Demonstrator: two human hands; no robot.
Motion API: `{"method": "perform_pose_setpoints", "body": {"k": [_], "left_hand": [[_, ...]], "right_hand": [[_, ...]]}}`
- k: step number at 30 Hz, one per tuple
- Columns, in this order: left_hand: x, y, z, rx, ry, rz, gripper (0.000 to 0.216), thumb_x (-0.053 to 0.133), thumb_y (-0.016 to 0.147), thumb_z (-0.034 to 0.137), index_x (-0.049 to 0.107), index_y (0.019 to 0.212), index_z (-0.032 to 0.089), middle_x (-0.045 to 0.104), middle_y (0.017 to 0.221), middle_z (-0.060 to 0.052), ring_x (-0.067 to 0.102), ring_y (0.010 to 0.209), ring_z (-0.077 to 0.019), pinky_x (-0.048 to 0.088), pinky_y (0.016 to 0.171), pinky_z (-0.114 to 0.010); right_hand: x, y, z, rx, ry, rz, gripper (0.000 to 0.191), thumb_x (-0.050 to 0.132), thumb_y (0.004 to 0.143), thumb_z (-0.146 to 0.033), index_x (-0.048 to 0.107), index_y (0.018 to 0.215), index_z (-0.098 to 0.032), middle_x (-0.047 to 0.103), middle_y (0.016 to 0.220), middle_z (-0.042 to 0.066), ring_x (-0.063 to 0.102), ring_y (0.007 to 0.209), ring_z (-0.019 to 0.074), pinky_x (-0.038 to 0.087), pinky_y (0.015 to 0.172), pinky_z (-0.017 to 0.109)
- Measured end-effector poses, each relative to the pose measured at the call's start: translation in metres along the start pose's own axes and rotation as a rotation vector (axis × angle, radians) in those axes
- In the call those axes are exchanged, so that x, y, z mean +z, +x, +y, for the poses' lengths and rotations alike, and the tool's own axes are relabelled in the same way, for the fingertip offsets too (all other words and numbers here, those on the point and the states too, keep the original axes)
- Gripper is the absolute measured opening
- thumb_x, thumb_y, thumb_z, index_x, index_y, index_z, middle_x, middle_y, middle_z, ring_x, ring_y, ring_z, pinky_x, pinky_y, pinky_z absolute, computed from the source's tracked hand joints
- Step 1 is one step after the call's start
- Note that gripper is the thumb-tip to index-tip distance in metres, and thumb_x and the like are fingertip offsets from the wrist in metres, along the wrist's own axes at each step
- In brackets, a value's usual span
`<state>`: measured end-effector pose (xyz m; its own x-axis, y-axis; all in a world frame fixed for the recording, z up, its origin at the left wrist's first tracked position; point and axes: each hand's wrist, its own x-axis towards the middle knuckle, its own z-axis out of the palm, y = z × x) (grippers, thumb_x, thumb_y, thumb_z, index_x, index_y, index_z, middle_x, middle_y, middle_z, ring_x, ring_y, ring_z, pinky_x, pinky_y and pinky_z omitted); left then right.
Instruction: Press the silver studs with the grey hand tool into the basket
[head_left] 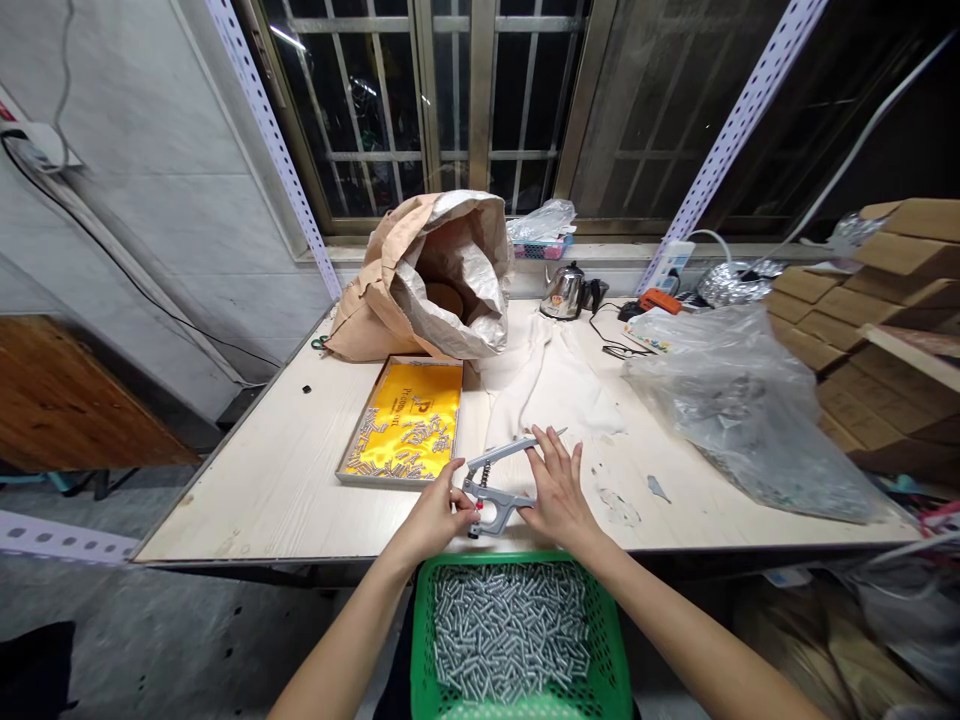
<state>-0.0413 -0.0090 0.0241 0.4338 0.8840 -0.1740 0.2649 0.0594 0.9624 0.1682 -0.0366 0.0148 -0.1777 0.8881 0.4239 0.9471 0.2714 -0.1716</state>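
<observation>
Grey metal hand press pliers [501, 498] with a coil spring between the arms are held over the front of the table. My right hand [559, 490] grips their two handles, its fingers over the upper one. At the jaw end, my left hand [435, 510] has its fingers pinched by a small red piece [479, 505]; what sits between the fingertips is too small to name. Below the hands, a green basket [424, 640] is full of small silver ridged pieces [514, 630], like screws or springs. Similar pieces lie on yellow cloth [405, 395] in a shallow tray [361, 420].
A large open paper sack [367, 300] stands behind the tray. White cloth [555, 380] lies mid-table. Farther right are a metal kettle [564, 292], a clear plastic bag [757, 410] and stacked cardboard boxes [877, 370]. Green-handled scissors [320, 342] lie by the sack.
</observation>
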Motion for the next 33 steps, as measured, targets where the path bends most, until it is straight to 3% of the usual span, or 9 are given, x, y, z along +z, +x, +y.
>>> {"method": "perform_pose_setpoints", "body": {"k": [4,7,11,13,15,18,24,29,33], "left_hand": [[-0.001,0.001,-0.002,-0.018,-0.006,-0.04,0.085,0.068,0.066,0.02,0.024,0.137,0.009,0.063,0.068,0.0,0.057,0.065,-0.0154,0.043,0.07,-0.03],[0.001,-0.001,-0.001,-0.052,-0.074,-0.057,0.091,0.07,0.064,0.021,0.02,0.139,0.009,0.062,0.066,0.002,0.056,0.061,-0.0143,0.042,0.066,-0.028],[-0.001,-0.007,0.005,-0.068,-0.199,-0.042,0.094,0.071,0.065,0.026,0.016,0.14,0.008,0.059,0.063,0.004,0.055,0.061,-0.0129,0.04,0.065,-0.026],[-0.003,-0.01,0.008,-0.07,-0.24,-0.029,0.092,0.07,0.068,0.029,0.017,0.14,0.009,0.061,0.067,0.002,0.056,0.064,-0.0133,0.039,0.065,-0.026],[-0.003,-0.012,0.011,-0.085,-0.259,-0.015,0.092,0.071,0.067,0.031,0.019,0.139,0.008,0.063,0.069,0.0,0.057,0.067,-0.0139,0.039,0.066,-0.026],[0.001,-0.01,0.011,-0.119,-0.288,0.014,0.092,0.074,0.062,0.029,0.024,0.136,0.006,0.062,0.065,0.002,0.056,0.063,-0.0131,0.039,0.066,-0.026],[0.014,-0.007,0.005,-0.135,-0.372,0.097,0.083,0.073,0.056,0.02,0.033,0.127,0.005,0.053,0.053,0.009,0.05,0.052,-0.0094,0.039,0.06,-0.024],[0.017,-0.013,0.002,-0.138,-0.383,0.103,0.08,0.072,0.057,0.019,0.032,0.126,0.008,0.055,0.057,0.007,0.05,0.052,-0.009,0.038,0.057,-0.022],[0.018,-0.016,0.002,-0.119,-0.394,0.088,0.082,0.071,0.06,0.02,0.028,0.128,0.008,0.056,0.059,0.006,0.05,0.055,-0.0091,0.038,0.059,-0.023]], "right_hand": [[0.001,-0.002,0.0,-0.007,0.0,-0.002,0.072,0.056,0.061,-0.021,0.035,0.128,-0.007,0.019,0.147,0.019,0.008,0.137,0.0338,-0.001,0.106,0.062],[-0.001,-0.001,0.0,-0.006,0.011,0.023,0.064,0.055,0.063,-0.021,0.04,0.123,-0.009,0.032,0.14,0.018,0.018,0.133,0.0337,0.001,0.106,0.062],[-0.002,0.001,0.002,-0.003,0.059,0.049,0.04,0.056,0.065,-0.021,0.051,0.104,-0.014,0.051,0.116,0.014,0.041,0.114,0.029,0.019,0.107,0.055],[-0.002,0.003,0.003,-0.009,0.082,0.068,0.039,0.057,0.065,-0.023,0.051,0.102,-0.014,0.053,0.11,0.014,0.044,0.107,0.0279,0.029,0.103,0.05],[0.0,0.004,0.004,-0.012,0.082,0.105,0.04,0.058,0.065,-0.024,0.05,0.103,-0.013,0.052,0.109,0.015,0.044,0.107,0.0283,0.032,0.101,0.049],[0.0,0.005,0.003,-0.021,0.052,0.134,0.05,0.057,0.066,-0.025,0.046,0.113,-0.01,0.049,0.114,0.016,0.041,0.111,0.0285,0.026,0.105,0.05],[-0.003,0.005,-0.002,-0.029,-0.005,0.069,0.075,0.054,0.065,-0.025,0.029,0.134,-0.008,0.044,0.125,0.016,0.033,0.123,0.03,0.011,0.11,0.056],[-0.004,0.004,-0.002,0.008,0.0,0.068,0.083,0.054,0.061,-0.026,0.025,0.136,-0.007,0.042,0.126,0.017,0.033,0.123,0.0319,0.009,0.109,0.059],[-0.005,0.004,0.0,-0.01,0.012,0.03,0.08,0.052,0.058,-0.021,0.031,0.134,-0.006,0.046,0.116,0.015,0.039,0.115,0.0301,0.012,0.109,0.057]]}}
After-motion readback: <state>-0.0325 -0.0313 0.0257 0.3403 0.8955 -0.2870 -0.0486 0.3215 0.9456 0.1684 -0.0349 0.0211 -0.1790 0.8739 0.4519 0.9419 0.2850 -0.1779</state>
